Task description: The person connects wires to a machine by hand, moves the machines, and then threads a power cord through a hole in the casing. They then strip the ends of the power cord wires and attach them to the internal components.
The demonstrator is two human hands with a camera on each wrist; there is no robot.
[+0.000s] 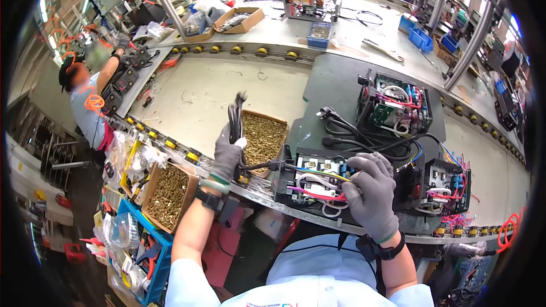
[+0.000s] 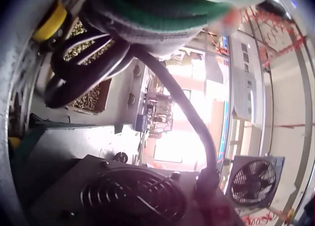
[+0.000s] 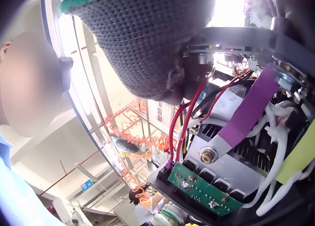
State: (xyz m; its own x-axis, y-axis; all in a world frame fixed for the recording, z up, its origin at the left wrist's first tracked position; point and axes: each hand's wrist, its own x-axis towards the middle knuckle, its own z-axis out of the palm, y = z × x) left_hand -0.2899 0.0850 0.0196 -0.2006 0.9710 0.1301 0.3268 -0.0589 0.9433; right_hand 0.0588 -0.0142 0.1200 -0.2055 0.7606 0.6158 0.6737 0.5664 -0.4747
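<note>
My gloved left hand (image 1: 227,156) grips a folded bundle of black power cable (image 1: 235,115), its loops sticking out past the fingers. From there the cable runs into the end of an open electronics unit (image 1: 310,181). The left wrist view shows that end as a panel with a round fan grille (image 2: 133,194). At the unit's other end, my gloved right hand (image 1: 372,193) holds its edge with bent fingers, beside red and yellow-green wires. A green circuit board (image 3: 204,190) and a purple strip (image 3: 251,105) show inside the unit in the right wrist view; the right fingertips are partly hidden.
Two similar units (image 1: 395,105) (image 1: 446,187) stand on the dark board (image 1: 327,77), with coiled black cables (image 1: 347,131) between them. Boxes of brass-coloured screws (image 1: 264,139) (image 1: 168,196) sit left. A blue crate (image 1: 165,256) holds tools. Another person (image 1: 88,102) works at far left.
</note>
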